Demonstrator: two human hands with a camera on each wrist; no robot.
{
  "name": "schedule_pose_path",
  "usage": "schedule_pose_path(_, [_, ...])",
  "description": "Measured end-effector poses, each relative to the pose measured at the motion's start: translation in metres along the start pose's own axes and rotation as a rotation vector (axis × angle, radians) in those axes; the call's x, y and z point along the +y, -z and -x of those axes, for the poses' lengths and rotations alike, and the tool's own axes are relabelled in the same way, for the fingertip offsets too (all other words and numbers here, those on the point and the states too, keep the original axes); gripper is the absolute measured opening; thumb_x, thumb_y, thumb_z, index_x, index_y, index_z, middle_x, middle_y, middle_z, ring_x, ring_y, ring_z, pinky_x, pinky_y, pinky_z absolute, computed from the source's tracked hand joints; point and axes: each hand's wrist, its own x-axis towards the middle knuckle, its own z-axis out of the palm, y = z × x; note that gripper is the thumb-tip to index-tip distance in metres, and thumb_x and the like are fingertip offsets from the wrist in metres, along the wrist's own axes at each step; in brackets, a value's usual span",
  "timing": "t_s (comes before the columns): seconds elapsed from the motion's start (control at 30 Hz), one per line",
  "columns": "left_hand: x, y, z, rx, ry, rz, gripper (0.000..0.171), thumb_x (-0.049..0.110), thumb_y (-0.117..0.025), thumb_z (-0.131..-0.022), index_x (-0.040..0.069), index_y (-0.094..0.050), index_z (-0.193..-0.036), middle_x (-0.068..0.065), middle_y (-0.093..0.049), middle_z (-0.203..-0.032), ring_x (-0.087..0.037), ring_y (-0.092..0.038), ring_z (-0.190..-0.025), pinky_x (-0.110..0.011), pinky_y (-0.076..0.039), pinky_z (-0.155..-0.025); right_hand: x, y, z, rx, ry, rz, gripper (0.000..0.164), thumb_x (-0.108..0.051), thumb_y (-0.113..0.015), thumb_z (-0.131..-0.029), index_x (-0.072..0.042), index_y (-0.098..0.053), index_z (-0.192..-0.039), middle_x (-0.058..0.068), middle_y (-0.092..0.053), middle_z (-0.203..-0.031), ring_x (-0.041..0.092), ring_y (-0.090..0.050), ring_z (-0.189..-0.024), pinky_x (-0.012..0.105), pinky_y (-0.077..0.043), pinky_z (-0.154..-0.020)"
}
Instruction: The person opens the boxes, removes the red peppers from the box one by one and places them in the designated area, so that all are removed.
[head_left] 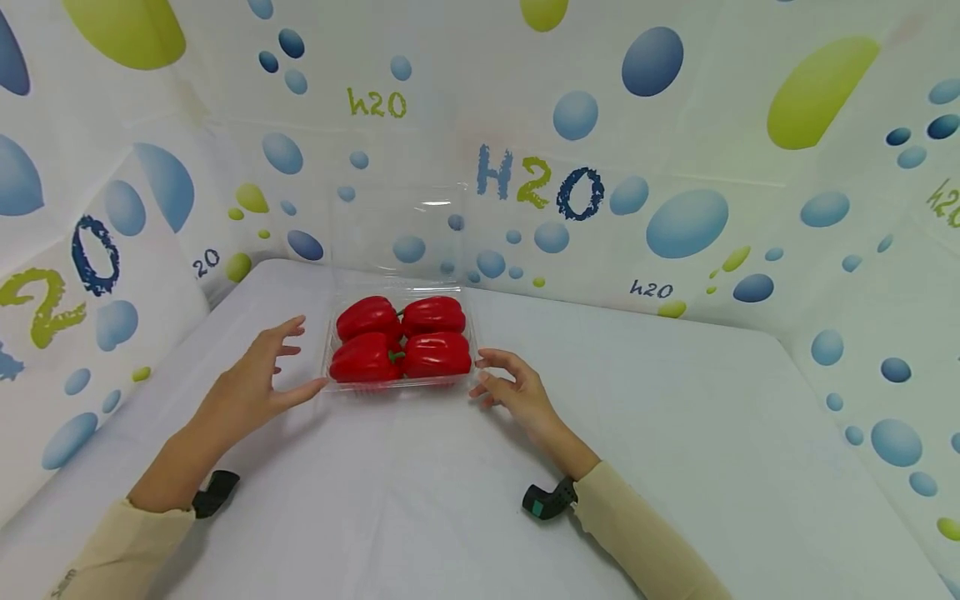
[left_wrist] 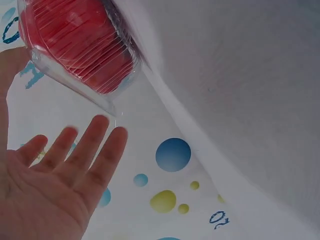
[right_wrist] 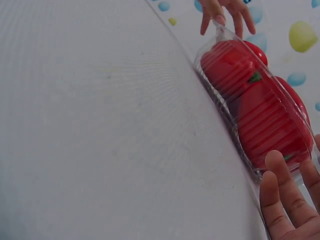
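A clear, ribbed, rectangular plastic container [head_left: 405, 384] rests on the white cloth-covered table [head_left: 637, 433] between the two hands, holding four glossy red bell peppers [head_left: 437, 357] in two rows; its transparent plastic lid [head_left: 397, 237] stands raised behind. Watching remotely, I note the left hand [head_left: 247, 385] with fingers spread and thumb at the near-left corner, and the right hand [head_left: 519, 392] with fingers loosely bent and apart beside the near-right corner; whether the right fingertips touch the plastic I cannot tell. I judge that both ends want light, even support, since thin walls may flex and peppers roll.
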Motion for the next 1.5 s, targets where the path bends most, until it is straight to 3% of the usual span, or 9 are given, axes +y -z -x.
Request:
schedule_pose_path(0.17, [-0.003, 0.0, -0.001, -0.107, 0.07, 0.109, 0.086, 0.029, -0.069, -0.091, 0.007, -0.015, -0.154, -0.022, -0.049, -0.135, -0.042, -0.054, -0.117, -0.059, -0.051, -0.087, 0.0, 0.0, 0.0, -0.003, -0.001, 0.004, 0.042, -0.016, -0.06, -0.098, -0.008, -0.05, -0.138, 0.015, -0.053, -0.133, 0.021, -0.07, -0.09, 0.028, -0.057, -0.076])
schedule_pose_path(0.5, [-0.01, -0.006, -0.004, -0.105, 0.033, 0.196, 0.081, 0.023, -0.069, -0.091, 0.002, -0.02, -0.151, -0.025, -0.05, -0.131, -0.043, -0.058, -0.111, -0.057, -0.053, -0.086, -0.001, -0.001, 0.001, 0.013, -0.009, 0.002, 0.039, -0.015, -0.059, -0.098, -0.012, -0.052, -0.136, 0.011, -0.056, -0.13, 0.02, -0.07, -0.089, 0.028, -0.057, -0.075])
schedule_pose_path(0.77, [-0.011, -0.005, -0.002, -0.118, -0.004, 0.179, 0.062, 0.02, -0.067, -0.093, 0.003, -0.037, -0.145, -0.023, -0.055, -0.127, -0.04, -0.06, -0.108, -0.051, -0.054, -0.086, 0.0, -0.001, 0.0, 0.018, -0.013, 0.004, 0.038, -0.015, -0.06, -0.098, -0.012, -0.053, -0.135, 0.009, -0.056, -0.131, 0.02, -0.07, -0.088, 0.028, -0.057, -0.075])
schedule_pose_path(0.9, [-0.012, -0.005, -0.001, -0.107, -0.036, 0.16, 0.053, 0.018, -0.066, -0.093, 0.002, -0.045, -0.139, -0.022, -0.055, -0.127, -0.039, -0.061, -0.108, -0.033, -0.055, -0.085, 0.0, -0.001, 0.0, 0.019, -0.01, 0.003, 0.04, -0.016, -0.06, -0.097, -0.01, -0.052, -0.136, 0.012, -0.055, -0.131, 0.02, -0.07, -0.089, 0.028, -0.057, -0.075])
schedule_pose_path(1.0, [-0.012, -0.006, -0.002, -0.098, -0.06, 0.15, 0.047, 0.016, -0.065, -0.093, 0.0, -0.049, -0.135, -0.022, -0.056, -0.127, -0.039, -0.061, -0.108, -0.033, -0.055, -0.085, -0.001, 0.0, 0.001, 0.023, -0.016, 0.003, 0.04, -0.016, -0.06, -0.098, -0.009, -0.052, -0.136, 0.013, -0.055, -0.132, 0.021, -0.069, -0.089, 0.028, -0.057, -0.075])
schedule_pose_path(1.17, [-0.013, -0.007, -0.002, -0.114, -0.061, 0.161, 0.048, 0.018, -0.065, -0.094, 0.0, -0.049, -0.135, -0.021, -0.056, -0.128, -0.038, -0.06, -0.11, -0.046, -0.054, -0.087, -0.003, -0.001, 0.0, 0.033, -0.036, -0.015, 0.041, -0.013, -0.06, -0.097, -0.006, -0.051, -0.136, 0.013, -0.055, -0.135, 0.021, -0.068, -0.092, 0.028, -0.057, -0.075])
schedule_pose_path(1.37, [-0.014, -0.006, 0.0, -0.137, -0.042, 0.177, 0.054, 0.023, -0.067, -0.093, 0.002, -0.047, -0.138, -0.021, -0.053, -0.131, -0.038, -0.058, -0.112, -0.029, -0.052, -0.085, -0.004, 0.0, -0.001, 0.03, -0.014, 0.015, 0.039, -0.005, -0.057, -0.097, 0.002, -0.051, -0.134, 0.023, -0.055, -0.132, 0.032, -0.063, -0.101, 0.031, -0.057, -0.075])
schedule_pose_path(1.5, [-0.014, -0.006, 0.0, -0.136, -0.051, 0.188, 0.056, 0.023, -0.068, -0.092, 0.001, -0.046, -0.138, -0.021, -0.053, -0.131, -0.038, -0.059, -0.11, -0.023, -0.052, -0.08, -0.004, -0.001, -0.001, 0.045, 0.01, 0.056, 0.037, -0.007, -0.059, -0.097, 0.003, -0.053, -0.132, 0.021, -0.055, -0.132, 0.025, -0.061, -0.101, 0.029, -0.057, -0.076])
